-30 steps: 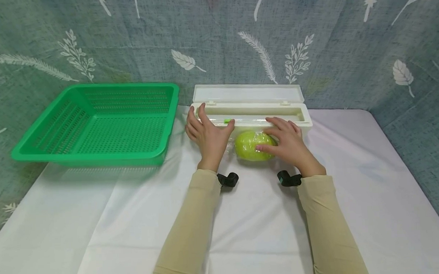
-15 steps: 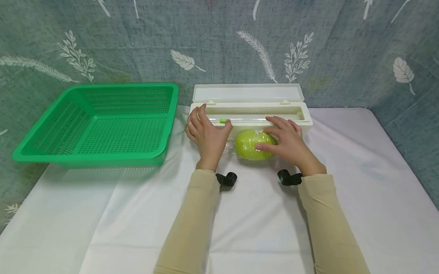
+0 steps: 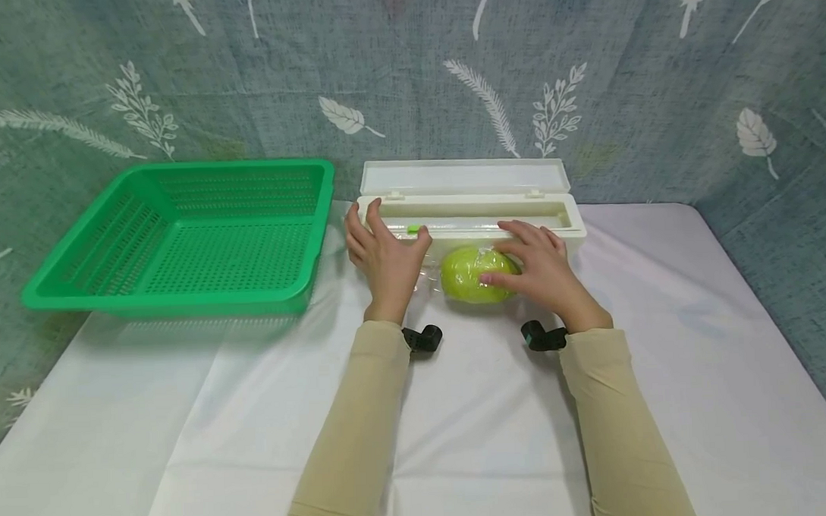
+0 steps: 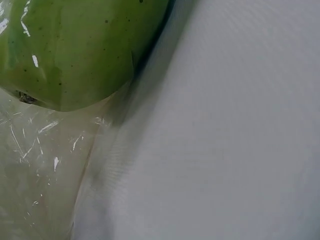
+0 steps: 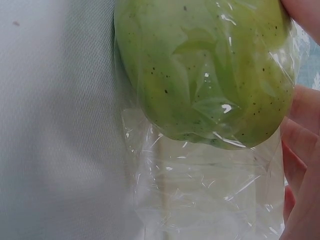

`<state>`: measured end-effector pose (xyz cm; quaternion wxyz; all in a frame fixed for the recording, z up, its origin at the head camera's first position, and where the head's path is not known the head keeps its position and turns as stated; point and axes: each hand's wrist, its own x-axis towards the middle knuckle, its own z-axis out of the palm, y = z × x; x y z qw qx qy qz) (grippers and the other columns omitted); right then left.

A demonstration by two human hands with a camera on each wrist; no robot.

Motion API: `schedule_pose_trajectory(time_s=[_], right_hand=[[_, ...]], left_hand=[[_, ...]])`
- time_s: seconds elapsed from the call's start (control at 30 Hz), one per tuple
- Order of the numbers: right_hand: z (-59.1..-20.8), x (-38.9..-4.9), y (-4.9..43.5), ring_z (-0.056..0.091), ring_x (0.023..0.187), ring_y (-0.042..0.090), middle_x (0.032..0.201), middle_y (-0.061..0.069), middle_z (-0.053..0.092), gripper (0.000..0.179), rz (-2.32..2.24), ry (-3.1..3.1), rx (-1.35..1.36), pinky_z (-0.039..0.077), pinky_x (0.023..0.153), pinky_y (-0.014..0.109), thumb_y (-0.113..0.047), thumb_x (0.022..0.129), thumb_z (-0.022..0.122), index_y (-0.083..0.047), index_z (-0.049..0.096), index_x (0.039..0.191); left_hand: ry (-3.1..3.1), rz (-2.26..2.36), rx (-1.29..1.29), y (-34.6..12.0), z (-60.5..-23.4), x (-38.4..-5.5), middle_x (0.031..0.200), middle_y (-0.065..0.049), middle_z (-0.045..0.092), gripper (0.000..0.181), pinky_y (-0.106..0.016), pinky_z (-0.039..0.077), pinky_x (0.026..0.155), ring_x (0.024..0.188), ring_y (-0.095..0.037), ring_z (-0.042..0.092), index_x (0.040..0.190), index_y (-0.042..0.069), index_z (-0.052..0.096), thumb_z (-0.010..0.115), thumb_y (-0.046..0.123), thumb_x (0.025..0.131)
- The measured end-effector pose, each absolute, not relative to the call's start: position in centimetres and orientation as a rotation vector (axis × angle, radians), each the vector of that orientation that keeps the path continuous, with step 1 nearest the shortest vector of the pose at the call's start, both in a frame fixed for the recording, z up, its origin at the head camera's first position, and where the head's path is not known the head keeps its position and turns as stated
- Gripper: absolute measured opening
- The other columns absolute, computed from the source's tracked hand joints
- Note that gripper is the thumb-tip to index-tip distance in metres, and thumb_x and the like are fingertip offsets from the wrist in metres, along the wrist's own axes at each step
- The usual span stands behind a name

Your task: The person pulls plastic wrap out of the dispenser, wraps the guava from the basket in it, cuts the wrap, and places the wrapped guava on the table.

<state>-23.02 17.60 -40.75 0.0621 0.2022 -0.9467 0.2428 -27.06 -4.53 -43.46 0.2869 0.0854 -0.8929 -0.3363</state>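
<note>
Over the last second, the green slider (image 3: 413, 229) has travelled a little toward nine o'clock along the white box (image 3: 576, 222). The person's left hand (image 3: 388, 270) has gone the same way, its black wrist camera (image 3: 423, 339) with it. The thumb now lies farther from the wrapped green fruit (image 3: 470, 275), and more clear film (image 3: 428, 277) shows between them.

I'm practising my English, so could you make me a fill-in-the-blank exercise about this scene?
1. The perforated basket is coloured ____.
2. The lid of the white box is ____, not closed.
3. Fingers of one hand, the person's ____, touch the wrapped fruit.

Missing words: green; open; right.
</note>
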Motion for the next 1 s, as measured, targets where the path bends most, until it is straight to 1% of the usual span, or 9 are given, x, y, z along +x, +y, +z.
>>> schedule_pose_trajectory(time_s=[0.1,0.17,0.3,0.4,0.67,1.0], right_hand=[[-40.65,-22.97,17.55,0.021,0.13,0.02,0.14,0.001,0.032,0.065,0.736,-2.856,0.613,0.008,0.099,0.048,-0.059,0.069,0.064,-0.012,0.061,0.114],[-40.61,-22.99,17.54,0.02,0.13,0.021,0.14,0.002,0.032,0.066,0.739,-2.86,0.611,0.007,0.099,0.048,-0.059,0.07,0.063,-0.011,0.06,0.114],[-40.59,-22.98,17.49,0.02,0.13,0.021,0.14,0.002,0.032,0.066,0.733,-2.874,0.604,0.007,0.099,0.048,-0.06,0.07,0.063,-0.011,0.06,0.115],[-40.59,-22.91,17.44,0.02,0.13,0.02,0.14,0.002,0.032,0.066,0.729,-2.874,0.599,0.007,0.1,0.048,-0.06,0.069,0.063,-0.012,0.061,0.114],[-40.79,-22.96,17.44,0.02,0.13,0.02,0.14,0.001,0.031,0.067,0.735,-2.883,0.595,0.007,0.1,0.048,-0.06,0.069,0.063,-0.011,0.06,0.114],[-40.68,-22.89,17.46,0.02,0.13,0.02,0.14,0.001,0.032,0.066,0.738,-2.876,0.59,0.006,0.1,0.048,-0.059,0.069,0.063,-0.011,0.061,0.114]], left_hand=[[-2.39,-0.897,0.251,-4.57,-43.29,-26.94,0.143,-0.006,0.006,0.078,-0.047,0.013,0.099,0.131,-0.022,-0.003,0.132,0.022,0.026,0.06,0.054,0.069],[-2.399,-0.904,0.265,-4.61,-43.19,-26.88,0.143,-0.005,0.006,0.079,-0.047,0.015,0.097,0.13,-0.023,-0.002,0.132,0.022,0.026,0.06,0.055,0.069],[-2.418,-0.923,0.292,-4.76,-43.27,-26.93,0.14,-0.004,0.012,0.08,-0.046,0.025,0.09,0.127,-0.024,0.005,0.133,0.023,0.024,0.06,0.055,0.069],[-2.428,-0.936,0.297,-4.92,-43.37,-27.0,0.138,-0.004,0.015,0.08,-0.045,0.028,0.087,0.124,-0.024,0.01,0.133,0.024,0.024,0.059,0.055,0.069],[-2.438,-0.97,0.298,-5.24,-43.45,-26.87,0.138,-0.004,0.015,0.08,-0.043,0.028,0.087,0.12,-0.024,0.016,0.133,0.024,0.024,0.061,0.053,0.069],[-2.442,-0.921,0.293,-5.34,-43.59,-27.12,0.137,-0.003,0.018,0.072,-0.042,0.029,0.084,0.118,-0.023,0.018,0.131,0.022,0.028,0.058,0.049,0.071]])
